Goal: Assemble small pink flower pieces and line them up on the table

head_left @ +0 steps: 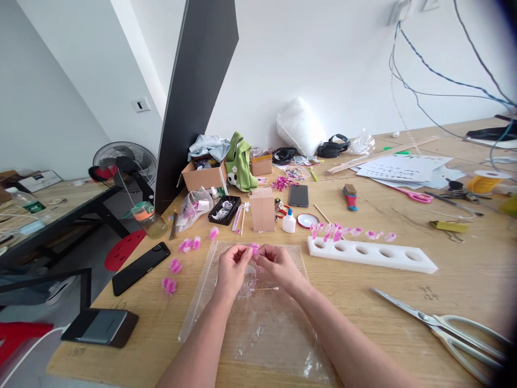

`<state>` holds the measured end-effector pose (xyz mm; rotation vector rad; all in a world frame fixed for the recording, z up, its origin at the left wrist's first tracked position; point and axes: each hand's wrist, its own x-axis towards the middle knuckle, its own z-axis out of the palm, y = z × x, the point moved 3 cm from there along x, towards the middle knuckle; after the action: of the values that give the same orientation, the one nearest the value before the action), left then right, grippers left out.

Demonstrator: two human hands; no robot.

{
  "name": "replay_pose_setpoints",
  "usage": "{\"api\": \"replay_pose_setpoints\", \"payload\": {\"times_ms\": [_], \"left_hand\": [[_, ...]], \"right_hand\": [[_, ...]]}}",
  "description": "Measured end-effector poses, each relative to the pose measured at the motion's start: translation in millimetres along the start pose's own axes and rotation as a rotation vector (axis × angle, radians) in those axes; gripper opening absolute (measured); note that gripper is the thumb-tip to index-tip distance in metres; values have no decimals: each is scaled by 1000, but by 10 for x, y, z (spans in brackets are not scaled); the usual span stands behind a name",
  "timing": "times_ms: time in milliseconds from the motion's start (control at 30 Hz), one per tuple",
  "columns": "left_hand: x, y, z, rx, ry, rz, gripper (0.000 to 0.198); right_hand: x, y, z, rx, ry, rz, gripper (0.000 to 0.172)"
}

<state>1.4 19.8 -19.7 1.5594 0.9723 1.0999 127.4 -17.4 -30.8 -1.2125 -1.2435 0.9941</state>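
My left hand [235, 267] and my right hand [279, 265] meet over a clear plastic bag [266, 334] laid flat on the table. Between their fingertips is a small pink flower piece [253, 248], pinched from both sides and partly hidden by the fingers. Under the hands a cotton swab [265, 289] lies on the bag. Left of the bag sit several fluffy pink pieces [169, 286]. To the right, thin pink petals [337, 233] line the back edge of a white foam block [363, 250] with round holes.
Large scissors [432, 320] lie at the right front. A glue bottle [288, 221], a cardboard block [262, 210] and a round lid [308, 220] stand beyond the bag. Two phones, one a black phone [141, 268], and a power bank [100, 326] lie at the left edge.
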Motion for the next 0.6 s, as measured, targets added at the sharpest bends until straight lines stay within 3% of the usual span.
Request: {"api": "replay_pose_setpoints", "payload": {"times_ms": [200,333,467,600], "left_hand": [[9,-33,-19,-41,34,-22,27],[9,-26,-20,-75,47,-35,30],[-3,-17,1,-75,36,-34,30],[-25,-42,42,-75,23,-38,29]], "right_hand": [[4,-12,-6,-12,-5,23,30],[-36,-94,-43,-56,80,41,43],[-107,-131,-21,-252,164,36,49],[-158,-99,93,-414,135,-15,46]]}}
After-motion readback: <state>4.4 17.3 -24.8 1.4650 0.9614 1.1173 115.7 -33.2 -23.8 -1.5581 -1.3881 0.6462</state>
